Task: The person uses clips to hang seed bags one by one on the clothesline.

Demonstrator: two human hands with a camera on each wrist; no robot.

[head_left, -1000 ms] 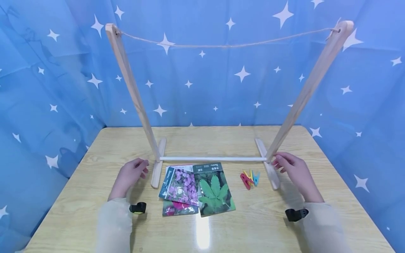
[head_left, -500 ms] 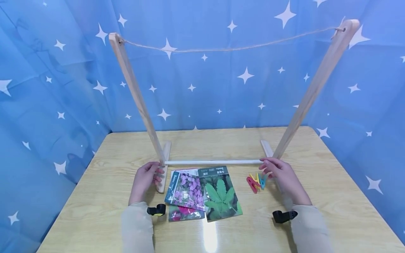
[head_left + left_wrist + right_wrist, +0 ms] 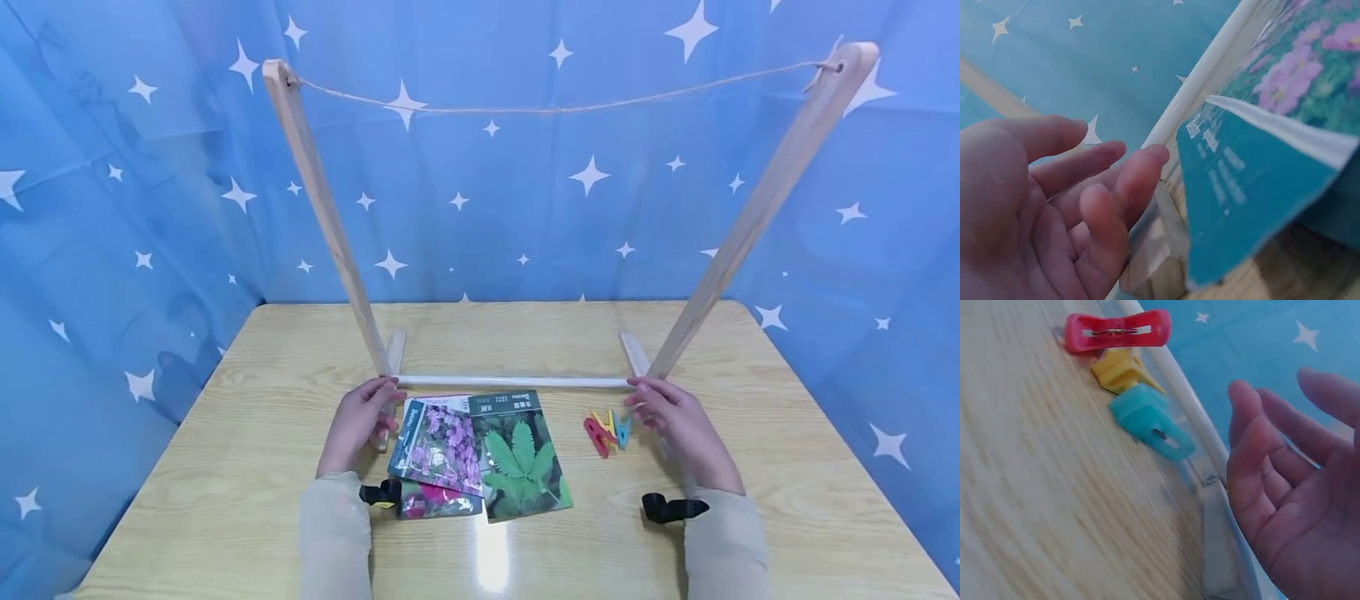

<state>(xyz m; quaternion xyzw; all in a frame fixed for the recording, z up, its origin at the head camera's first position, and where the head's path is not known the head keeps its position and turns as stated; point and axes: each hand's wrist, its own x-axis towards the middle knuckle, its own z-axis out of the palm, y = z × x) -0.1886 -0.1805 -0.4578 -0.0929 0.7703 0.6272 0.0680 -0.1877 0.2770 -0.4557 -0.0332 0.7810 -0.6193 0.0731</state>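
A wooden stand has two upright posts, left [image 3: 330,221] and right [image 3: 757,217], with a slack string [image 3: 525,110] between their tops. A white rod [image 3: 517,381] joins the posts low down. My left hand [image 3: 358,425] is at the rod's left end, fingers loosely bent and holding nothing in the left wrist view. At the rod's right end is my right hand [image 3: 684,429], also without anything in its loosely bent fingers. Whether the fingertips touch the stand is unclear.
Between the hands lie overlapping seed packets: a purple-flower one [image 3: 442,450], a green-leaf one [image 3: 525,458] and a pink-flower one [image 3: 438,502] partly underneath. Red [image 3: 1116,331], yellow [image 3: 1119,370] and blue [image 3: 1150,422] clothespins lie near my right hand. A starry blue curtain [image 3: 465,233] hangs behind the table.
Both hands have moved inward, from the outer sides of the posts to the rod's ends. The head view has shifted slightly. Packets and clothespins stay in place.
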